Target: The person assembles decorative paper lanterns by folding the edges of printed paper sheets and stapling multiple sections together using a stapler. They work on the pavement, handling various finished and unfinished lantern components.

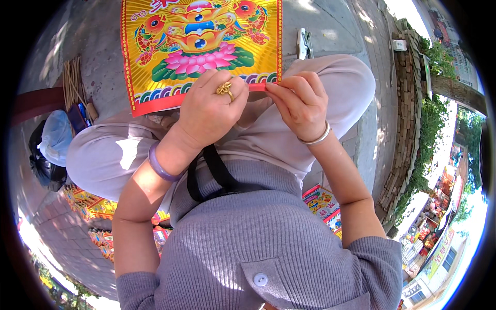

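A gold printed paper sheet [204,54] with a pink lotus, two fish and a red lower border spreads out in front of me above my lap. My left hand [213,106], with a gold ring on a finger and a purple bangle at the wrist, is closed over the middle of its lower edge. At the lower right corner, my right hand [300,101] pinches the red border between thumb and fingers. A silver bangle circles that wrist. Behind my left hand, part of the lower edge is hidden.
A bundle of thin sticks [75,85], a pale blue plastic bag [56,137] and a black bag [45,168] lie left of my knee. More colourful prints [98,204] lie on the paving beside me. A white object [302,44] rests beyond the sheet. A low brick wall [403,119] runs along the right.
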A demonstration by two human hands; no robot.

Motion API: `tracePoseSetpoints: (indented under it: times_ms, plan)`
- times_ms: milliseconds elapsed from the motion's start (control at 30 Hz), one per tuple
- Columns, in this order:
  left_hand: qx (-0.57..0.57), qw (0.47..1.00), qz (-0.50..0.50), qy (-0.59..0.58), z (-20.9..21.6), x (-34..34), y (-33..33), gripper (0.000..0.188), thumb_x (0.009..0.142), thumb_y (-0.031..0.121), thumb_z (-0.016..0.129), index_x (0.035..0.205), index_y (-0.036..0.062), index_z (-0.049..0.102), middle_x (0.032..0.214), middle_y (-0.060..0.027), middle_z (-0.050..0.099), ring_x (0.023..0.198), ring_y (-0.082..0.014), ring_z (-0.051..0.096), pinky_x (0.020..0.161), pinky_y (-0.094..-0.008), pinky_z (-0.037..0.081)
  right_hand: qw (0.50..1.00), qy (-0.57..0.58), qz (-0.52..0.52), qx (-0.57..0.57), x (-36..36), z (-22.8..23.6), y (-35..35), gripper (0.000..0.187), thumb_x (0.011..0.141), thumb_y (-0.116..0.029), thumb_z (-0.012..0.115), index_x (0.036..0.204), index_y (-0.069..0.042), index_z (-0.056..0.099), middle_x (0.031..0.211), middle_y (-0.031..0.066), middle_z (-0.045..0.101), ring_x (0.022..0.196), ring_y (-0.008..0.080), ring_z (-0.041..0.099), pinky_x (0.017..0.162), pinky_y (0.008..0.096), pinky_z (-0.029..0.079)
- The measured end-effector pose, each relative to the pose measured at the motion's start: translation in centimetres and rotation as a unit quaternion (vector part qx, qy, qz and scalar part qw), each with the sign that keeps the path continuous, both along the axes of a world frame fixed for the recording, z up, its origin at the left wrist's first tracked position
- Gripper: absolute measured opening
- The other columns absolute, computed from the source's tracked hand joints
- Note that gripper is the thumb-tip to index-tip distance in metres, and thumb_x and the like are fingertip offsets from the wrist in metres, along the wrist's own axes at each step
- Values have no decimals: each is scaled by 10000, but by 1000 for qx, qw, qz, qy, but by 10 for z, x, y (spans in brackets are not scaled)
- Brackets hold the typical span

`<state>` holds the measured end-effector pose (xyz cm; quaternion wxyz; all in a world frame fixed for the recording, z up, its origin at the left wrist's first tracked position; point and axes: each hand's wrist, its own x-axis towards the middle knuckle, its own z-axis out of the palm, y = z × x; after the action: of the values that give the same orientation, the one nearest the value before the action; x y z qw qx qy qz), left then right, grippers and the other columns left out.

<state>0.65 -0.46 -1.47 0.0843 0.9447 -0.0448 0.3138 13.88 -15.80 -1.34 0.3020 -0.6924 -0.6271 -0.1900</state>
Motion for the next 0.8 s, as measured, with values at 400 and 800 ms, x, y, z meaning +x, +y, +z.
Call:
tracePoseSetpoints:
  times_ms: [400,800]
  plan:
    - [-31,999,-9,33,0,-6,-1,215,618,59,611,827,18,641,721,-47,492,736,-232,523,643,-350,448,1000,27,12,-7,-3,-3,1,182,579,-62,702,754,-55,653,741,19,534,658,186,514,554,293,431]
    - [-13,1000,-12,14,-2,0,-3,109,617,67,587,715,23,572,675,-26,453,698,-185,493,613,-297,427,994,86,13,-63,-1,10,-6,201,604,-72,707,799,-54,664,729,32,526,662,198,510,566,295,440]
